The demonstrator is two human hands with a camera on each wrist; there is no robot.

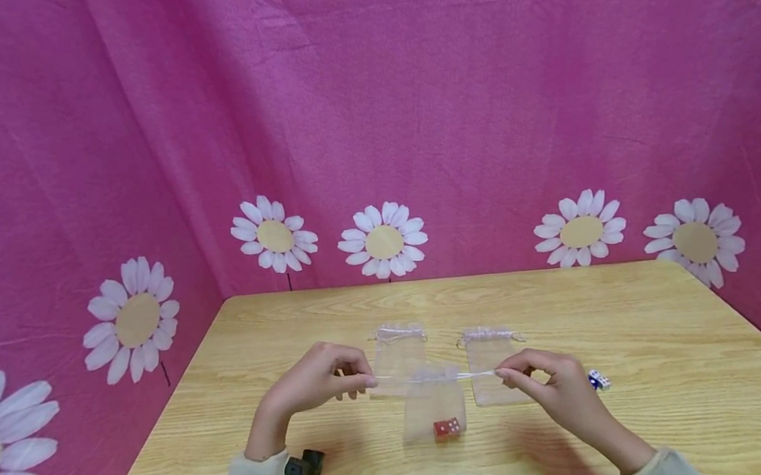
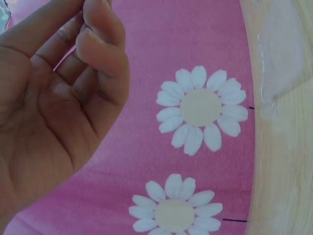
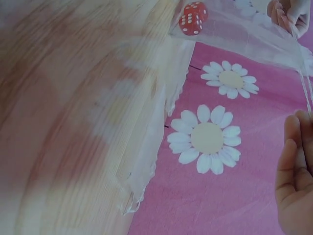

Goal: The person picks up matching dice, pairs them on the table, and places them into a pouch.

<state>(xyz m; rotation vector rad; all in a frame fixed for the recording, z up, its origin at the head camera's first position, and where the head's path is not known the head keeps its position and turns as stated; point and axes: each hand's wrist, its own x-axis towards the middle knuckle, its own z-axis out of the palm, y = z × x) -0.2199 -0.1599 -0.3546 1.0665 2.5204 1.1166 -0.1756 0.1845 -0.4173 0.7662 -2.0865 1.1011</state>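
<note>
I monitor a sheer, whitish bag (image 1: 431,402) held above the table (image 1: 533,295), two red dice (image 1: 446,428) showing through its base. Left hand (image 1: 321,374) and right hand (image 1: 553,383): fingers pinching opposite drawstring (image 1: 476,374) ends.

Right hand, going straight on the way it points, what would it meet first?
Past the drawstring it pinches, the right hand would likely meet the top of the sheer bag holding red dice; depth is unclear.

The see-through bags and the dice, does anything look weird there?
Maybe the blue and white dice: they lie loose on the pale wooden table, while the red, white-dotted dice sit inside a sheer white drawstring bag. Nothing looks broken.
</note>
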